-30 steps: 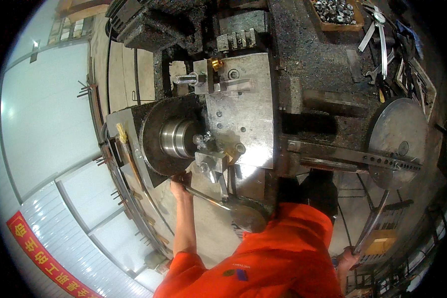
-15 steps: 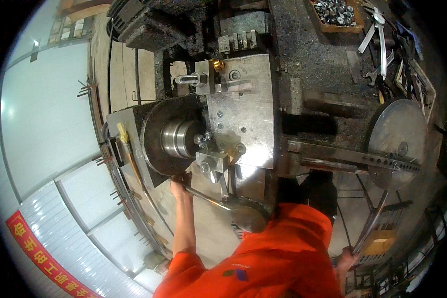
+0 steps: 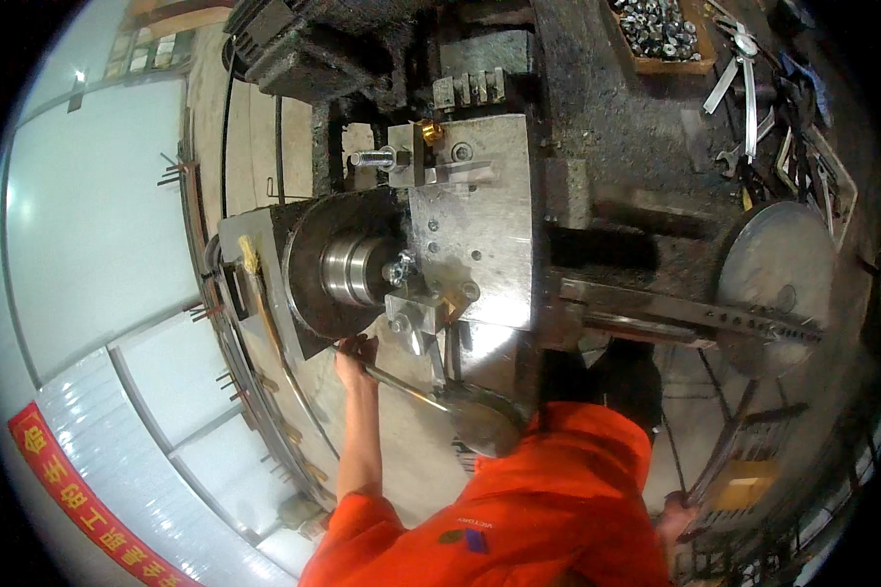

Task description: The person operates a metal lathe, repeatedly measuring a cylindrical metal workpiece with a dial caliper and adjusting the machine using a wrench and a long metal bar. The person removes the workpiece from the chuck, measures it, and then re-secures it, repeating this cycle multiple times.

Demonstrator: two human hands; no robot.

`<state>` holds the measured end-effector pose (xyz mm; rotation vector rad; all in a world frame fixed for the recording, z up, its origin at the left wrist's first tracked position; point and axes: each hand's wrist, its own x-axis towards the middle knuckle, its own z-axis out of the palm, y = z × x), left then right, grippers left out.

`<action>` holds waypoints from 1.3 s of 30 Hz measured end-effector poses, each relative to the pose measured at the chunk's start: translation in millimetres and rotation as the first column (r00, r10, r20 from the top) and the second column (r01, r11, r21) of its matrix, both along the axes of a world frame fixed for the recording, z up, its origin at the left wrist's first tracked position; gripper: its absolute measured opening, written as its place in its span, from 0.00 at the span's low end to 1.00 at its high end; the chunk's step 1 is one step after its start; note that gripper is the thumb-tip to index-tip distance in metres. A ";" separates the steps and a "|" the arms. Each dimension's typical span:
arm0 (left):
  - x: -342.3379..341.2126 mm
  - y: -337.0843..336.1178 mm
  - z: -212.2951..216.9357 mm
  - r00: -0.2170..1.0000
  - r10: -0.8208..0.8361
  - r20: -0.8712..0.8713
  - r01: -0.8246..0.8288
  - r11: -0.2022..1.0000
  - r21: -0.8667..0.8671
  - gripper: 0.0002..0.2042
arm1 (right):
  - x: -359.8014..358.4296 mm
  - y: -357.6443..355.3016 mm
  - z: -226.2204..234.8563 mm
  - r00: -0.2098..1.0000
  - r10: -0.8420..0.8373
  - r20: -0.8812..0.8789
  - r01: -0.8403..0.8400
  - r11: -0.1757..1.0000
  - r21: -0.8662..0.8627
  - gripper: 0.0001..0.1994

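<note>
My left hand [image 3: 354, 362] is closed round the end of a metal lever [image 3: 406, 388], which runs to a round metal disc [image 3: 487, 419] close to my orange jacket. At the lower right, my right hand [image 3: 677, 516] grips a long handle [image 3: 722, 450] that slants up to a large grey disc [image 3: 775, 279]. Above my left hand, a shiny stepped cylinder [image 3: 349, 270] sits in a dark round chuck [image 3: 306, 264]. Curled metal chips [image 3: 402, 268] cling at its end, beside a tool block [image 3: 413, 313] on the flat steel plate [image 3: 499, 215].
Upper right, a wooden box [image 3: 677, 66] holds many small metal parts. Calipers [image 3: 747, 93] and a wrench [image 3: 729, 161] lie nearby on the grimy bench. A yellow-tipped brush [image 3: 251, 256] leans left of the chuck. A threaded bolt [image 3: 370, 158] sticks out of a second block.
The whole view has shifted slightly. Both hands stay on their handles, and the chips at the cylinder's end look a little different. The large grey disc looks more blurred.
</note>
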<state>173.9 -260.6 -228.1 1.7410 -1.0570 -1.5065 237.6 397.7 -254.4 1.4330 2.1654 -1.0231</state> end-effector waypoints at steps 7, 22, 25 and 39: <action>30.3 -21.7 -15.5 0.991 -0.024 -0.134 0.034 0.997 0.072 0.07 | 10.1 43.4 -12.8 0.956 0.285 0.072 -0.287 0.958 0.020 0.14; -7.1 23.1 0.7 1.000 -0.017 0.026 0.018 0.999 -0.028 0.12 | -363.0 325.5 -7.8 0.325 0.783 0.531 -0.775 -0.102 0.624 0.23; -7.4 29.1 2.0 0.999 -0.037 0.015 0.038 0.999 -0.033 0.13 | -407.4 266.9 12.6 0.432 0.678 0.595 -0.670 -0.201 0.715 0.28; 34.6 -10.3 -71.6 0.014 -0.404 0.915 0.943 0.309 0.122 0.29 | -234.5 6.8 97.1 0.496 0.841 -0.216 -0.637 0.522 0.567 0.18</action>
